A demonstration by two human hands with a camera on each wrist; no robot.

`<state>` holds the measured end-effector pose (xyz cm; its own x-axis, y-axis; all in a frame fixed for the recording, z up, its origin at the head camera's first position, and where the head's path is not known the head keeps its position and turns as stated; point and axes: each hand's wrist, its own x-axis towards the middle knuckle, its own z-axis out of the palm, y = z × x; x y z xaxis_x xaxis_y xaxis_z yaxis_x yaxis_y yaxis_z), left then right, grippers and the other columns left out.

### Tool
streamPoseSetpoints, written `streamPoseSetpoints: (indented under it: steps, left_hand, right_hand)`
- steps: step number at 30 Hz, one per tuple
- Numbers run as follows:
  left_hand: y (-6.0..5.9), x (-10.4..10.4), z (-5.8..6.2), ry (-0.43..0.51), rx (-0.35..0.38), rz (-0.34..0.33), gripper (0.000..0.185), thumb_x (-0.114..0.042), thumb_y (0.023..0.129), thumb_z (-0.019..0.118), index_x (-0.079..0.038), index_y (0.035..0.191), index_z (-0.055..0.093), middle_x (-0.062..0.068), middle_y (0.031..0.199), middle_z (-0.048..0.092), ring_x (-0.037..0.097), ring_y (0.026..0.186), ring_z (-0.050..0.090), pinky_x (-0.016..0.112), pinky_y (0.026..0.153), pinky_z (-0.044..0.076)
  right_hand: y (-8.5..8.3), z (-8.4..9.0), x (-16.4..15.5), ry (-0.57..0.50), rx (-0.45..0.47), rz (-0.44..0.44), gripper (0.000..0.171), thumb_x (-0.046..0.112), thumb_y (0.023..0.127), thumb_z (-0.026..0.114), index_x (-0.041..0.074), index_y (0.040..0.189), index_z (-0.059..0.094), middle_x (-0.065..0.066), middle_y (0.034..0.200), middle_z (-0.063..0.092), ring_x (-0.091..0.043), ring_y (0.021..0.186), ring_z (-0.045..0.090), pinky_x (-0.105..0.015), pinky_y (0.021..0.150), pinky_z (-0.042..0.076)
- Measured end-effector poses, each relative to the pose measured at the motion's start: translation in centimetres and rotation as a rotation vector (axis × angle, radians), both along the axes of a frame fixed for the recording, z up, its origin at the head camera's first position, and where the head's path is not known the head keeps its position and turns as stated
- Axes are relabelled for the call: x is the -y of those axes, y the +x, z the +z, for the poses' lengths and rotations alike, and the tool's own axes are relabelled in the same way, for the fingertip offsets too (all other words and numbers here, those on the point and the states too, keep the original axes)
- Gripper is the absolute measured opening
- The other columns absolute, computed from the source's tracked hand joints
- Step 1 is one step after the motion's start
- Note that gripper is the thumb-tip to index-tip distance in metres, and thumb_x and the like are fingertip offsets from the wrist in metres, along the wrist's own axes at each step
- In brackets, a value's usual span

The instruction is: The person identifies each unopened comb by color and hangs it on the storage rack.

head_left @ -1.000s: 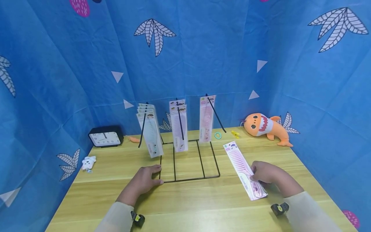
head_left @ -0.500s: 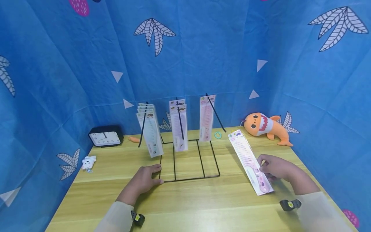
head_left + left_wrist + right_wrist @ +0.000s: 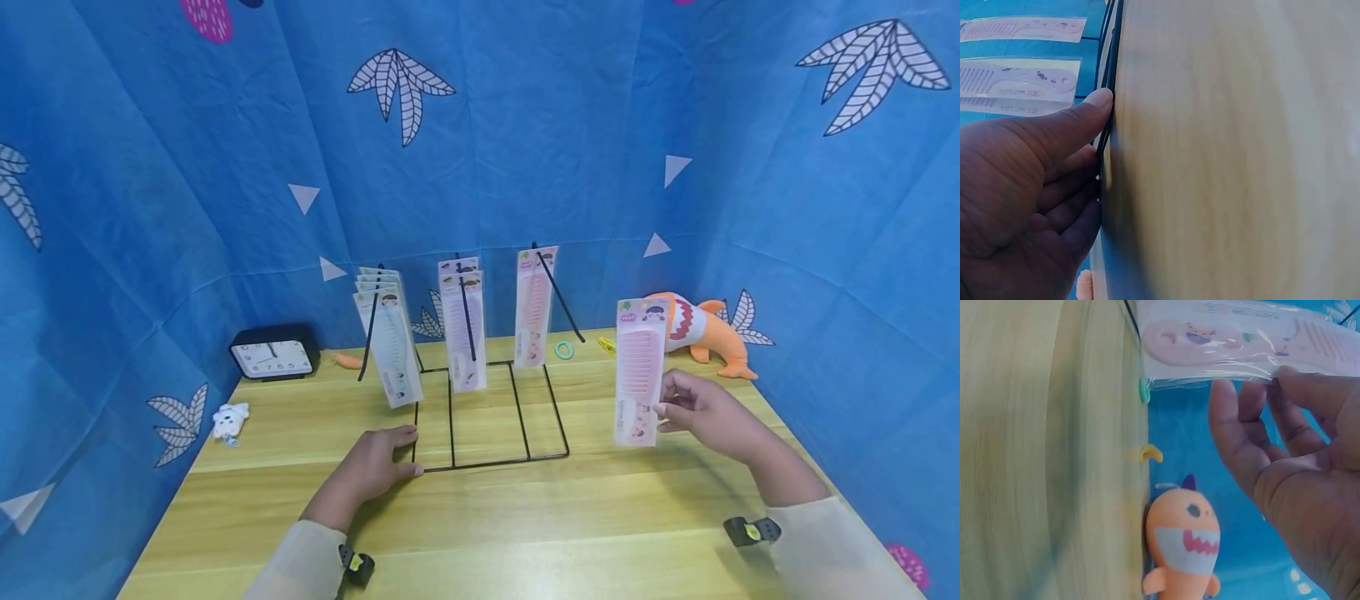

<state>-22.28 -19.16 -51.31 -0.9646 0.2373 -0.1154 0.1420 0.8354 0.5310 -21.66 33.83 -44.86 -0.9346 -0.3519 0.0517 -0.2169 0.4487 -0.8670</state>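
R hand [image 3: 701, 410] pinches a pink plastic comb in clear packaging [image 3: 638, 372], upright above the desk [image 3: 525, 517], right of the black wire display rack [image 3: 487, 417]. L hand [image 3: 375, 467] lies flat, steadying rack's near-left corner. Comb not yet hung; far-right hook w/ one pack looks free.

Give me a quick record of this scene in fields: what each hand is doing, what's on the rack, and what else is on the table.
Right hand: pinches packaged pink comb, upright above table
Left hand: rests on front left corner of wire rack
Rack: packaged combs hang on three pegs
Also on table: clock, shark plush, small white plush, teal ring
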Motion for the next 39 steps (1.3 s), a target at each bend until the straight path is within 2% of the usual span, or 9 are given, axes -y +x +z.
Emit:
streamPoseSetpoints:
  steps: [4, 13, 20, 24, 31, 36, 39]
  left_hand:
    - [0.0, 0.0, 0.0, -0.005, 0.007, 0.003, 0.059, -0.026, 0.095, 0.087, -0.007, 0.148, 0.068, 0.009, 0.163, 0.058, 0.039, 0.155, 0.049, 0.057, 0.129, 0.042]
    - [0.0, 0.1, 0.0, -0.018, 0.009, 0.0, 0.06, -0.027, 0.096, 0.086, -0.007, 0.149, 0.067, 0.009, 0.164, 0.057, 0.04, 0.155, 0.049, 0.058, 0.129, 0.042]
    - [0.0, 0.1, 0.0, -0.011, 0.003, 0.005, 0.059, -0.027, 0.096, 0.086, -0.006, 0.148, 0.068, 0.011, 0.163, 0.058, 0.041, 0.155, 0.049, 0.059, 0.129, 0.041]
    - [0.1, 0.0, 0.1, -0.006, 0.008, 0.003, 0.06, -0.027, 0.095, 0.086, -0.007, 0.148, 0.067, 0.009, 0.164, 0.057, 0.04, 0.155, 0.048, 0.058, 0.129, 0.041]
    - [0.1, 0.1, 0.0, 0.003, 0.002, -0.005, 0.06, -0.027, 0.095, 0.086, -0.006, 0.148, 0.067, 0.01, 0.164, 0.057, 0.04, 0.155, 0.048, 0.058, 0.129, 0.041]
    - [0.0, 0.0, 0.0, -0.008, 0.005, -0.006, 0.06, -0.027, 0.095, 0.086, -0.007, 0.148, 0.067, 0.009, 0.164, 0.057, 0.04, 0.156, 0.048, 0.058, 0.129, 0.041]
    - [0.0, 0.1, 0.0, -0.009, 0.001, -0.005, 0.059, -0.026, 0.095, 0.087, -0.006, 0.148, 0.068, 0.01, 0.163, 0.058, 0.04, 0.155, 0.049, 0.058, 0.129, 0.042]
  right_hand:
    - [0.6, 0.4, 1.0, -0.019, -0.037, 0.035, 0.015, 0.002, 0.109, 0.063, -0.003, 0.123, 0.064, -0.027, 0.128, 0.071, -0.012, 0.106, 0.076, -0.037, 0.085, 0.071]
    - [2.1, 1.0, 4.0, -0.014, -0.048, 0.088, 0.02, 0.0, 0.107, 0.065, 0.002, 0.126, 0.069, -0.022, 0.133, 0.072, -0.016, 0.111, 0.073, -0.034, 0.086, 0.07]
    - [2.9, 0.8, 6.0, -0.017, -0.07, 0.142, 0.01, 0.0, 0.108, 0.062, 0.003, 0.116, 0.068, -0.019, 0.124, 0.075, -0.015, 0.105, 0.074, -0.033, 0.084, 0.07]
    - [2.8, 0.2, 6.6, 0.0, -0.074, 0.136, 0.012, -0.002, 0.107, 0.061, 0.007, 0.111, 0.067, -0.016, 0.123, 0.075, -0.017, 0.106, 0.074, -0.033, 0.083, 0.07]
    - [2.8, -0.1, 6.9, 0.028, -0.061, 0.115, 0.012, -0.002, 0.107, 0.06, 0.009, 0.107, 0.065, -0.017, 0.126, 0.075, -0.024, 0.111, 0.074, -0.046, 0.083, 0.07]
    - [2.8, -0.1, 7.0, 0.032, -0.073, 0.116, 0.013, -0.002, 0.106, 0.06, 0.01, 0.106, 0.065, -0.016, 0.124, 0.075, -0.023, 0.109, 0.074, -0.045, 0.082, 0.071]
    - [2.8, -0.1, 7.0, 0.036, -0.078, 0.118, 0.013, -0.002, 0.106, 0.061, 0.011, 0.106, 0.065, -0.015, 0.123, 0.075, -0.023, 0.109, 0.074, -0.04, 0.082, 0.071]
